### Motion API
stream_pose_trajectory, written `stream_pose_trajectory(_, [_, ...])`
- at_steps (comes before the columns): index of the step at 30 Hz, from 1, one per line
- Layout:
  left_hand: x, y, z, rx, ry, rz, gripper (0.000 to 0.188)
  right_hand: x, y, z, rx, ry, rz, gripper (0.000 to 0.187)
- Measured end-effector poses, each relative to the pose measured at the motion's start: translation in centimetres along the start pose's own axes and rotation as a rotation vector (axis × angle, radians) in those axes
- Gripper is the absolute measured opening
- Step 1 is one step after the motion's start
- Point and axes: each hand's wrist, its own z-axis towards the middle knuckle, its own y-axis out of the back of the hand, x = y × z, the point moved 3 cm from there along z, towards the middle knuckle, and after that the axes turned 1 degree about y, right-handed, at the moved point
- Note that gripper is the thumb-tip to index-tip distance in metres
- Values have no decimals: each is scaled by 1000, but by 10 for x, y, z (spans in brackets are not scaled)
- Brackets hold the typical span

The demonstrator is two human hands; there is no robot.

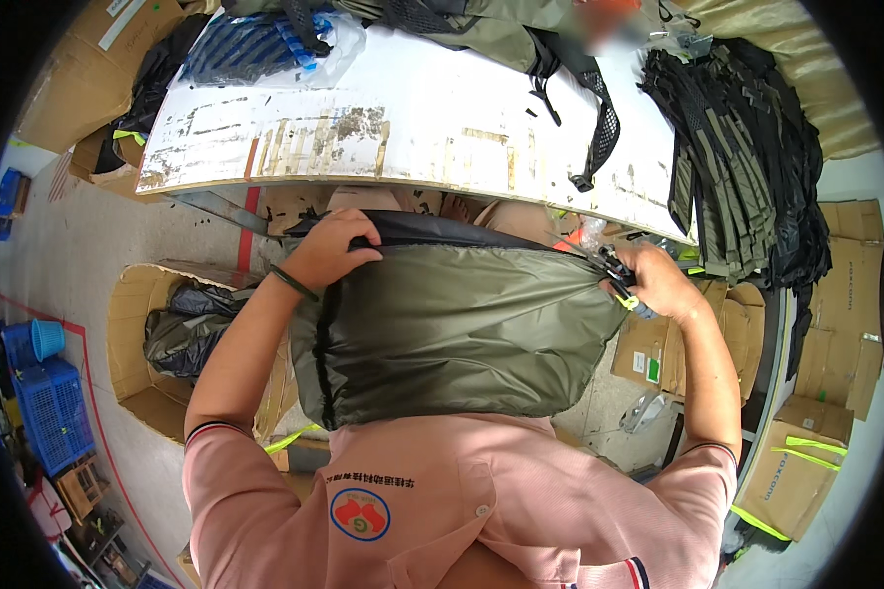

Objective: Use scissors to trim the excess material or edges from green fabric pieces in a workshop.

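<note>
An olive green fabric bag (471,324) with a black strip along its upper edge hangs in front of my chest, spread between both hands. My left hand (329,257) is closed on its upper left edge, thumb and fingers pinching the cloth. At the upper right corner my right hand (658,285) is closed, with the cloth bunched at its fingers. A small black piece with yellow-green and blue parts (621,285) shows at that hand; its kind is unclear. The bag's lower edge lies against my pink shirt.
Just beyond the bag stands a worn white table (432,108), with a plastic-wrapped blue and black bundle (250,49) and straps (604,128). Stacked olive-black pieces (727,167) hang over its right end. Open cardboard boxes (133,344) flank me; blue crates (54,412) stand far left.
</note>
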Motion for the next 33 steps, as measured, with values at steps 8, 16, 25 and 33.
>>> stream_pose_trajectory(8, [20,13,-5,299,420,-758,14,-22,-5,-4,95,-151,94,27])
stream_pose_trajectory(16, [-25,-9,37,240,141,-418,26,-38,-26,0,164,-210,141,28])
stream_pose_trajectory(25, [-57,-79,94,465,52,-522,31,-28,-24,1,194,-218,176,23])
stream_pose_trajectory(33, [-62,-76,91,664,168,-793,39,11,11,7,66,13,-148,45])
